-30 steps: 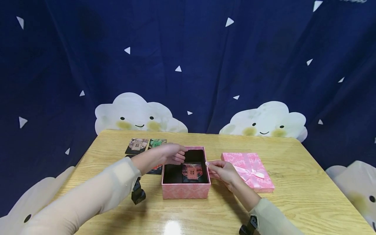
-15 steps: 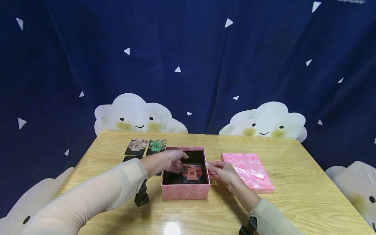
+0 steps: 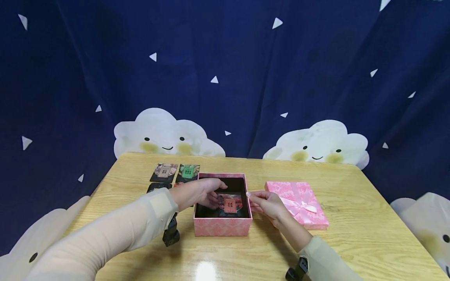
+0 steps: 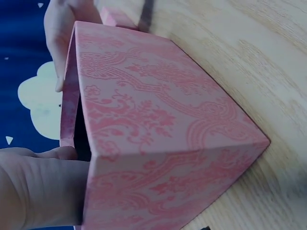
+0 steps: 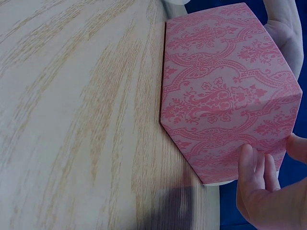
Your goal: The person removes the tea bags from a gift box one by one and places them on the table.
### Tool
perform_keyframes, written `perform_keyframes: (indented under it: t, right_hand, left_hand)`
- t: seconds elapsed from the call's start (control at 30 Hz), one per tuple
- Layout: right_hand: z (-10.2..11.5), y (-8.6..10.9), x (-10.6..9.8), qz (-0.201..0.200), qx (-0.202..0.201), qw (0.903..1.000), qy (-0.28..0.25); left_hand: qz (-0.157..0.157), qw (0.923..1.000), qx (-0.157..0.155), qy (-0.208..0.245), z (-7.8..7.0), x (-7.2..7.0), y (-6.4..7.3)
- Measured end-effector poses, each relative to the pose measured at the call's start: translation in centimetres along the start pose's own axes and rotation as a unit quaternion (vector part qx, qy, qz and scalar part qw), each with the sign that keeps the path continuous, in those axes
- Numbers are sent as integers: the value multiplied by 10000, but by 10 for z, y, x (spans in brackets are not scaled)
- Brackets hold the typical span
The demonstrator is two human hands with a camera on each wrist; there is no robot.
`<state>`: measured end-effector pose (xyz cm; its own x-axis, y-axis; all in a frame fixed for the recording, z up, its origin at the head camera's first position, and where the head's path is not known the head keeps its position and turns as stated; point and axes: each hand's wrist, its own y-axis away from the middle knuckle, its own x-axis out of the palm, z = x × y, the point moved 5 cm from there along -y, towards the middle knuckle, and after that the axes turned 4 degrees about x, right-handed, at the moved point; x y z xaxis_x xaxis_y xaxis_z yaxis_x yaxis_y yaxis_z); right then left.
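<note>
A pink patterned gift box [image 3: 222,227] with a black inside stands uncovered on the table. My left hand [image 3: 205,191] reaches over its left wall and down inside, thumb held apart from the fingers. Those fingers are at the left edge of a flat square packet [image 3: 231,205] with a red label, lying on the box floor. In the left wrist view the wall hides my left fingertips. My right hand [image 3: 268,205] grips the right wall at the rim, its thumb on the edge and the other fingers [image 5: 259,167] against the outside.
Right of the box lies its pink lid [image 3: 286,191] with a ribbon bow. Behind my left forearm are a beige-labelled packet [image 3: 164,172], a green-labelled packet [image 3: 188,172] and a dark item [image 3: 159,186], partly covered. A dark blue curtain [image 3: 225,97] hangs behind the wooden table [image 3: 355,210].
My left hand has dropped from above the box to the packet inside, and its fingers have spread. The right hand stays on the rim. The head view has tilted slightly.
</note>
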<state>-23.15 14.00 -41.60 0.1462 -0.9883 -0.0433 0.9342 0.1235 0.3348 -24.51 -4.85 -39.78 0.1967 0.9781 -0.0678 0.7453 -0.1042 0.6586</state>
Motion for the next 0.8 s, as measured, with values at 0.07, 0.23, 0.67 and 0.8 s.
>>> perform_keyframes:
  t: [0.07, 0.23, 0.67, 0.8]
  right_hand:
    - [0, -1, -1, -20, -19, 10000, 63]
    - [0, -2, -1, 34, -56, 9999, 145]
    - [2, 0, 1, 189, -14, 9998, -66]
    - [3, 0, 1, 181, 4, 9998, -98]
  left_hand:
    - [7, 10000, 12, 0, 0, 0, -1]
    - [8, 9999, 20, -143, 1, 2, -2]
    - [240, 9991, -226, -254, -7, 5, 3]
    - [485, 9980, -248, -330, -13, 12, 2]
